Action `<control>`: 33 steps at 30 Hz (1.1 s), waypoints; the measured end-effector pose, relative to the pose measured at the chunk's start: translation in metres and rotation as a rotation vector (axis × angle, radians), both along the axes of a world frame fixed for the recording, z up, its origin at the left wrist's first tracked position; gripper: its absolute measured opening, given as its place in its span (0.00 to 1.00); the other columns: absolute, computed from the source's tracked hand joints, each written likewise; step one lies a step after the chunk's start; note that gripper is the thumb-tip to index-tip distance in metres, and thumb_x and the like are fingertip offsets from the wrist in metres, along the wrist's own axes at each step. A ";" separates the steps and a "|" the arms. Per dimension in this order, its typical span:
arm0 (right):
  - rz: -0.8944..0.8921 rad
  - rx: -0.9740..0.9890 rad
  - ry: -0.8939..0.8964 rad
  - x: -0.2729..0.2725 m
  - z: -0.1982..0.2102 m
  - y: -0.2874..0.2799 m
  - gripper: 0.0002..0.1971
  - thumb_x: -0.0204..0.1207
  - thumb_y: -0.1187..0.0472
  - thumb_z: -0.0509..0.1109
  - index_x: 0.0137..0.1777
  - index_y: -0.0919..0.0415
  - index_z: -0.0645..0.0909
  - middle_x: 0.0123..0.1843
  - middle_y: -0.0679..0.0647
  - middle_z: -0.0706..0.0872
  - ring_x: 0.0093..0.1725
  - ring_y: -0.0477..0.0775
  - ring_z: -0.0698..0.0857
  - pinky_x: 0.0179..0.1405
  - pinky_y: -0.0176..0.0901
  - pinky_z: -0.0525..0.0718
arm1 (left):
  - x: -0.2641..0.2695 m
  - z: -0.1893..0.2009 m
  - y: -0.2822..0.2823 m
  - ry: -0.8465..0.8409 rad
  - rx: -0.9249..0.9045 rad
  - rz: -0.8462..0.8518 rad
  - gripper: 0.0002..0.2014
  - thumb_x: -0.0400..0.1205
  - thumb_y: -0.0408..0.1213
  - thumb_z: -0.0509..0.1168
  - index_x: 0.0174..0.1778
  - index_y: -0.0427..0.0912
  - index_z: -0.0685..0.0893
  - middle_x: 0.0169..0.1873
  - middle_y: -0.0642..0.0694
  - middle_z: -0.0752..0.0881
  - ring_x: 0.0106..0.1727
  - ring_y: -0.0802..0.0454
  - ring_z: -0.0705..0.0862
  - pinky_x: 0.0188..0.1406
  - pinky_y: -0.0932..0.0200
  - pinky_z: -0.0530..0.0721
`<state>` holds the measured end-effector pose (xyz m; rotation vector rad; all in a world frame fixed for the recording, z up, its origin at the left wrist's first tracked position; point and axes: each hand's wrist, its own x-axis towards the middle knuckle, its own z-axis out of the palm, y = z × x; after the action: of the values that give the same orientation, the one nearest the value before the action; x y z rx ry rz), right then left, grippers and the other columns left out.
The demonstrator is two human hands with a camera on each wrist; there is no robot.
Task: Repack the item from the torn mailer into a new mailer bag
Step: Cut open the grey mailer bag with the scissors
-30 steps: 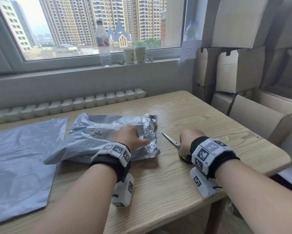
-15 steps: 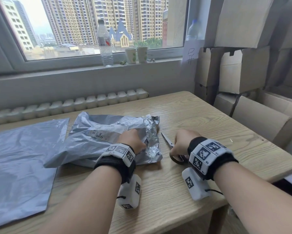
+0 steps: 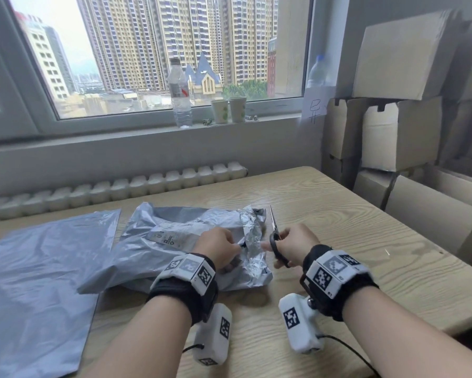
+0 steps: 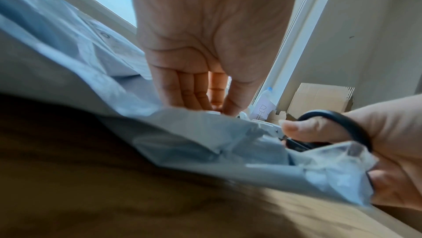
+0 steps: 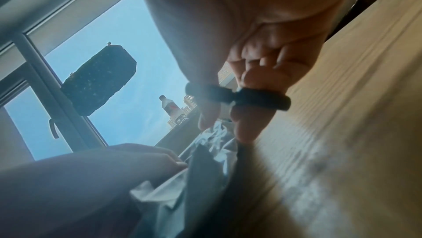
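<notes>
The torn mailer (image 3: 174, 252), grey, crumpled and bulging, lies mid-table with a white label on top. My left hand (image 3: 233, 248) pinches its wrinkled right end; in the left wrist view the left hand (image 4: 217, 108) closes fingers and thumb on the mailer (image 4: 194, 133). My right hand (image 3: 274, 251) grips black-handled scissors (image 3: 276, 241), blades pointing away, just right of that end. The right wrist view shows fingers (image 5: 248, 121) through the scissors' handle loops (image 5: 237, 96) above the mailer (image 5: 212, 149). The new mailer (image 3: 38, 271) lies flat at the left. The item inside is hidden.
The wooden table (image 3: 352, 241) ends close on the right, beside stacked cardboard boxes (image 3: 398, 132). A water bottle (image 3: 179, 94) and two paper cups (image 3: 228, 110) stand on the windowsill. A radiator (image 3: 120, 186) runs behind the table.
My right hand lifted the scissors off the table and brought them left to the mailer's end. My left hand went from resting on the mailer to pinching its crumpled end.
</notes>
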<state>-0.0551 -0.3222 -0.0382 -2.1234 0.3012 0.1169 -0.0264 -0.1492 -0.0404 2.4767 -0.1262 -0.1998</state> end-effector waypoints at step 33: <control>0.168 0.414 0.304 -0.043 0.031 -0.035 0.24 0.76 0.39 0.65 0.49 0.63 0.77 0.33 0.57 0.81 0.26 0.50 0.81 0.16 0.32 0.76 | -0.013 -0.007 -0.049 -0.112 -0.068 0.080 0.08 0.83 0.40 0.61 0.45 0.41 0.82 0.41 0.43 0.90 0.45 0.46 0.89 0.51 0.47 0.88</control>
<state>-0.0978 -0.3567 -0.0075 -1.7124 0.2496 0.5560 -0.0399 -0.1979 -0.0476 2.4198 -0.0795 -0.0227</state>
